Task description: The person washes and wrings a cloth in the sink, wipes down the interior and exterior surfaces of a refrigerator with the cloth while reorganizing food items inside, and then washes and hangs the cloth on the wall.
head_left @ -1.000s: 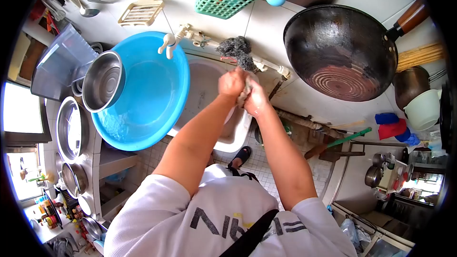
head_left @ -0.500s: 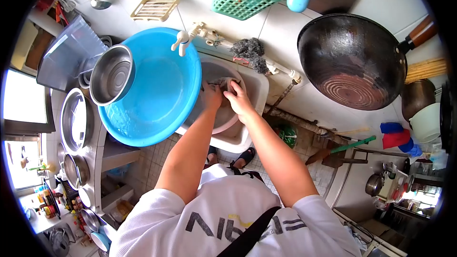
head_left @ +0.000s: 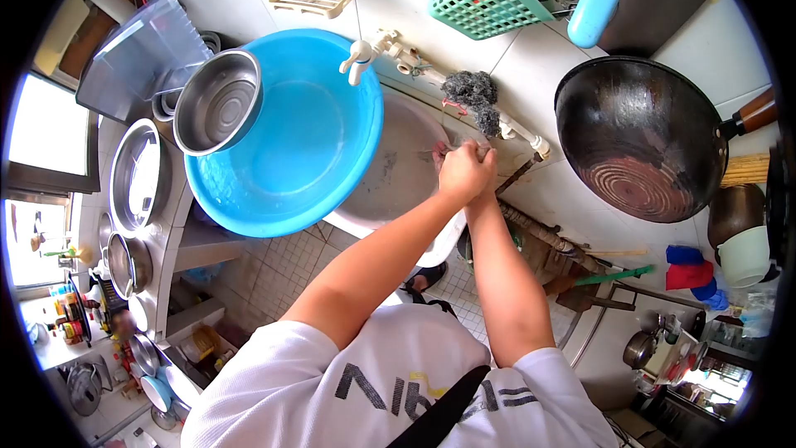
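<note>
My left hand [head_left: 463,172] and my right hand [head_left: 484,168] are pressed together above the right rim of a pale basin [head_left: 373,203] standing in the sink. Both have closed fingers around something soft and wet-looking. A small pinkish part [head_left: 439,154] shows left of my left hand; the rest is hidden by my fingers, so its kind is unclear. Cloudy water [head_left: 398,158] with dark specks lies in the basin. A grey scouring pad [head_left: 473,95] rests on the pipe just beyond my hands.
A large blue tub [head_left: 311,141] overlaps the basin on the left, with a steel bowl [head_left: 217,104] at its rim. The white tap [head_left: 358,58] reaches over the tub. A black wok [head_left: 638,141] hangs at right. A green basket [head_left: 477,0] is on the wall.
Both hands have moved from inside the basin to the right, over its rim, and come together around the held thing. The camera view has shifted, so the surroundings sit differently.
</note>
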{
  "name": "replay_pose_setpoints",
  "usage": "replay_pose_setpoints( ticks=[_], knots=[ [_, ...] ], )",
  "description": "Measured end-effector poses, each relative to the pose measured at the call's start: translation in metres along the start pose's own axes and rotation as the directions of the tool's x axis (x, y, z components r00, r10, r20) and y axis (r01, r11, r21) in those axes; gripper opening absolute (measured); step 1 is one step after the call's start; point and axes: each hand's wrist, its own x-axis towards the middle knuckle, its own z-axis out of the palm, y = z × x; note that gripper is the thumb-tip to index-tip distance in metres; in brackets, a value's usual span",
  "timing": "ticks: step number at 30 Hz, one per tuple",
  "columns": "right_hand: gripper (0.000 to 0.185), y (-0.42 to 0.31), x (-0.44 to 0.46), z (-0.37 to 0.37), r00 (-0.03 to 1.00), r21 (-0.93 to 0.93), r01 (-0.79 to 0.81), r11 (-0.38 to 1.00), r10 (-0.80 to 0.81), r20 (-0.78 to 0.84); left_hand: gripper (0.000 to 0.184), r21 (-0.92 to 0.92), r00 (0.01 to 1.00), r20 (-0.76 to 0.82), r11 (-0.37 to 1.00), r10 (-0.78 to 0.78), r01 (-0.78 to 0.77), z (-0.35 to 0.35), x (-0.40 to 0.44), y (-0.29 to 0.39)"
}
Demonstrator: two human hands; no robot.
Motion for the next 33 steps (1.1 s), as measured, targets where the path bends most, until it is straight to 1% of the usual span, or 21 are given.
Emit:
replay_pose_setpoints(
  ticks=[2, 3, 6, 9, 11, 13, 15, 16, 19, 21, 22, 23, 24, 25, 26, 28, 29, 30, 31, 32, 33],
  knots=[
    [0.059, -0.015, -0.024, 0.016, 0.923, 0.074, -0.158, 0.985, 0.120, 0.366, 0.042, 0.064, 1.000, -0.004, 0.998, 0.004, -0.004, 0.005, 0.014, -0.012],
    [0.060, -0.023, -0.049, 0.065, 0.982, 0.008, -0.184, 0.983, 0.184, -0.041, 0.041, 0.094, 1.000, -0.005, 0.996, 0.005, -0.004, 0.009, 0.022, -0.022],
    [0.053, -0.026, -0.050, 0.065, 0.978, -0.141, -0.201, 0.970, 0.191, -0.079, 0.037, 0.181, 0.991, -0.068, 0.978, 0.116, -0.102, 0.015, 0.050, -0.059],
    [0.046, -0.038, -0.044, 0.043, 0.989, -0.499, -0.059, 0.865, -0.016, -0.145, 0.034, 0.278, 0.986, -0.075, 0.953, 0.148, -0.121, 0.002, 0.068, -0.086],
    [0.034, -0.055, -0.052, 0.085, 0.996, -0.494, 0.039, 0.868, -0.074, -0.051, 0.033, 0.365, 0.981, -0.113, 0.925, 0.158, -0.107, -0.011, 0.064, -0.102],
    [0.033, -0.055, -0.047, 0.098, 0.999, -0.565, 0.045, 0.824, -0.030, 0.036, 0.035, 0.457, 0.966, -0.192, 0.887, 0.174, -0.069, -0.031, 0.057, -0.109],
    [0.033, -0.042, -0.033, 0.089, 0.998, -0.581, 0.047, 0.813, -0.008, 0.069, 0.044, 0.456, 0.916, -0.339, 0.889, 0.216, -0.041, -0.028, 0.049, -0.127],
    [0.039, -0.030, -0.029, 0.083, 0.999, -0.605, 0.011, 0.796, -0.027, -0.017, 0.051, 0.452, 0.880, -0.414, 0.892, 0.232, -0.023, -0.023, 0.045, -0.137],
    [0.039, 0.007, -0.022, 0.066, 0.994, -0.833, 0.082, 0.547, -0.105, 0.029, 0.064, 0.525, 0.870, -0.468, 0.840, 0.154, 0.134, -0.004, 0.037, -0.160],
    [0.046, 0.033, -0.010, 0.043, 0.990, -0.855, 0.044, 0.516, -0.139, -0.033, 0.069, 0.303, 0.961, -0.243, 0.932, -0.129, 0.201, 0.002, 0.049, -0.182],
    [0.048, 0.041, -0.013, 0.045, 0.986, -0.853, -0.033, 0.521, -0.125, -0.114, 0.071, 0.189, 0.965, -0.095, 0.947, -0.246, 0.260, 0.000, 0.052, -0.183],
    [0.050, 0.045, -0.017, 0.053, 0.975, -0.846, -0.109, 0.523, -0.111, -0.194, 0.067, -0.070, 0.927, -0.028, 0.926, -0.375, 0.372, -0.001, 0.055, -0.182],
    [0.050, 0.049, -0.013, 0.052, 0.970, -0.798, -0.114, 0.591, -0.108, -0.219, 0.064, -0.315, 0.879, 0.069, 0.825, -0.472, 0.468, 0.000, 0.060, -0.179],
    [0.050, 0.054, -0.006, 0.045, 0.964, -0.744, -0.118, 0.657, -0.104, -0.245, 0.060, -0.524, 0.824, 0.189, 0.655, -0.533, 0.544, -0.003, 0.063, -0.172],
    [0.050, 0.056, -0.003, 0.048, 0.957, -0.684, -0.120, 0.720, -0.098, -0.272, 0.055, -0.601, 0.841, 0.279, 0.598, -0.464, 0.530, -0.010, 0.062, -0.161],
    [0.043, 0.043, -0.007, 0.065, 0.946, -0.389, -0.168, 0.906, 0.036, -0.323, 0.045, -0.724, 0.855, 0.433, 0.455, -0.286, 0.519, -0.029, 0.059, -0.129],
    [0.040, 0.034, -0.011, 0.072, 0.937, -0.222, -0.190, 0.956, 0.109, -0.333, 0.027, -0.794, 0.852, 0.486, 0.308, -0.195, 0.524, -0.046, 0.046, -0.090],
    [0.036, 0.032, 0.007, 0.036, 0.966, -0.194, -0.147, 0.970, 0.099, -0.239, 0.024, -0.806, 0.858, 0.484, 0.292, -0.174, 0.514, -0.050, 0.036, -0.066],
    [0.033, 0.030, 0.007, 0.025, 0.999, -0.098, -0.030, 0.995, 0.033, 0.030, 0.022, -0.820, 0.866, 0.477, 0.278, -0.151, 0.501, -0.046, 0.030, -0.048],
    [0.034, 0.026, 0.009, 0.015, 0.998, -0.193, 0.066, 0.979, -0.064, 0.019, 0.024, -0.789, 0.905, 0.393, 0.447, -0.163, 0.423, -0.023, 0.029, -0.044],
    [0.039, 0.021, 0.007, 0.021, 0.993, 0.057, 0.001, 0.998, -0.008, 0.116, 0.027, -0.724, 0.939, 0.306, 0.601, -0.159, 0.338, -0.002, 0.027, -0.043]
  ],
)
